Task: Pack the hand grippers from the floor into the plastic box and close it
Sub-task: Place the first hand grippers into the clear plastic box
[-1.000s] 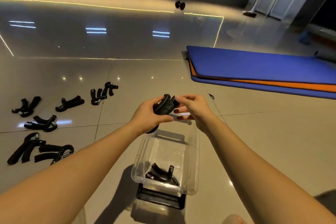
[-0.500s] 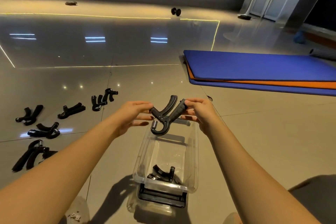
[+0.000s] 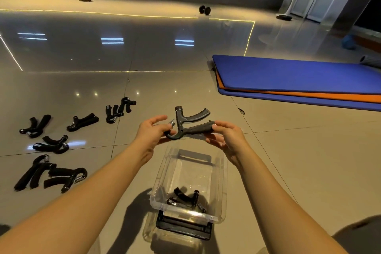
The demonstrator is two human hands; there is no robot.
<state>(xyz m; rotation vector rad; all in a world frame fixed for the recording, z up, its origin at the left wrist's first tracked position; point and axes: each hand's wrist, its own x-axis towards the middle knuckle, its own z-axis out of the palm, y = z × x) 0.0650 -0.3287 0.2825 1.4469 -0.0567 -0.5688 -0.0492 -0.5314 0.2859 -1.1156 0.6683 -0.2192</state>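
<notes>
I hold a black hand gripper (image 3: 188, 122) in the air above the far end of the clear plastic box (image 3: 162, 175). My left hand (image 3: 151, 132) pinches its spring end, and my right hand (image 3: 226, 137) pinches the tip of its lower handle. The gripper's handles are spread open and lie roughly level. Another black hand gripper (image 3: 185, 199) lies inside the box at its near end. Several more hand grippers (image 3: 53, 144) are scattered on the tiled floor to the left. The box's lid (image 3: 183, 230) with a black handle lies under the box's near end.
A blue and orange exercise mat (image 3: 299, 80) lies on the floor at the right. A dumbbell (image 3: 204, 9) sits far back near the wall. The glossy tile floor stretches around the box. A dark shape shows at the bottom right corner.
The gripper was folded tight in both hands, then came unfolded. It has turned from upright to nearly level, and my hands have spread apart to its two ends.
</notes>
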